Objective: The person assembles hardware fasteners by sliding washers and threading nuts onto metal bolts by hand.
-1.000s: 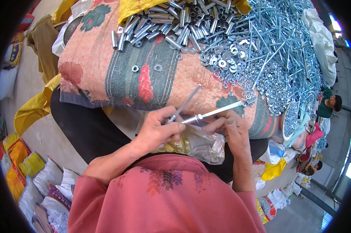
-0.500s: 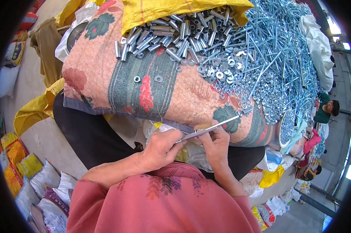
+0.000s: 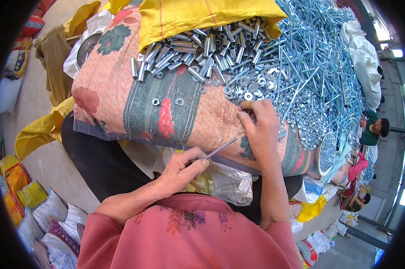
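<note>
My left grip (image 3: 183, 167) clasps a thin metal rod (image 3: 221, 148); just beyond my right grip (image 3: 261, 125) lie washers (image 3: 261, 81), though I cannot tell whether it holds anything.

A flowered cloth (image 3: 101, 83) carries metal tubes (image 3: 207, 45), washers (image 3: 248, 96), nuts (image 3: 306, 120) and slim rods (image 3: 316, 56).

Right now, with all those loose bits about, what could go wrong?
The rod sticks out of the left hand, so a knock might shift it. The right hand is at the edge of the nuts and washers, so it could scatter some. Loose tubes spill from the yellow sack and might roll.
</note>
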The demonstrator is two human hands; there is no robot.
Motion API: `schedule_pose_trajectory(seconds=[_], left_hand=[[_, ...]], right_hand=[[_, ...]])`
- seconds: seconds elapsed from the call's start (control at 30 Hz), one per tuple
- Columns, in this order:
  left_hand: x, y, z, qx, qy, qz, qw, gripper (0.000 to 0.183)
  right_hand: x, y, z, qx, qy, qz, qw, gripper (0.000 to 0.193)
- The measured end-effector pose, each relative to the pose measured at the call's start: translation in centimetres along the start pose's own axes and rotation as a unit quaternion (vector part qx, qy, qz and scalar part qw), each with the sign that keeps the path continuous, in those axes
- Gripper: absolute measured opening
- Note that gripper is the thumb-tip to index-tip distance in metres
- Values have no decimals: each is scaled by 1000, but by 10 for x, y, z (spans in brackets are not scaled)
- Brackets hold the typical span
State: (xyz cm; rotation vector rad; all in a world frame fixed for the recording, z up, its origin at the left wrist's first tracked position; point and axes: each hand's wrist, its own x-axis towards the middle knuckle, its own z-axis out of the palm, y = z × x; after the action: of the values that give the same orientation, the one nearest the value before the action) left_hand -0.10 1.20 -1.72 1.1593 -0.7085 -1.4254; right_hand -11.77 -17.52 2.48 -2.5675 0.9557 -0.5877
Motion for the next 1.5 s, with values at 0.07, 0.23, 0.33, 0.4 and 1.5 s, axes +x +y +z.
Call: schedule_pose_trajectory(seconds=[0.07,0.23,0.33,0.4,1.5], left_hand=[[1,1,-2,-6,9,-14,1000,23],[-1,5,-3,-39,35,-25,998,21],[1,1,-3,-37,36,-38,998,21],[1,0,-4,-31,35,-46,998,21],[2,3,-4,-46,69,-23,996,27]], right_hand=[[3,0,1,-40,3,-23,999,13],[-4,-2,-7,20,-14,-4,1000,5],[4,2,3,-31,22,-66,997,9],[-1,1,0,-58,-8,-79,995,10],[-4,-7,-4,57,-86,93,990,10]])
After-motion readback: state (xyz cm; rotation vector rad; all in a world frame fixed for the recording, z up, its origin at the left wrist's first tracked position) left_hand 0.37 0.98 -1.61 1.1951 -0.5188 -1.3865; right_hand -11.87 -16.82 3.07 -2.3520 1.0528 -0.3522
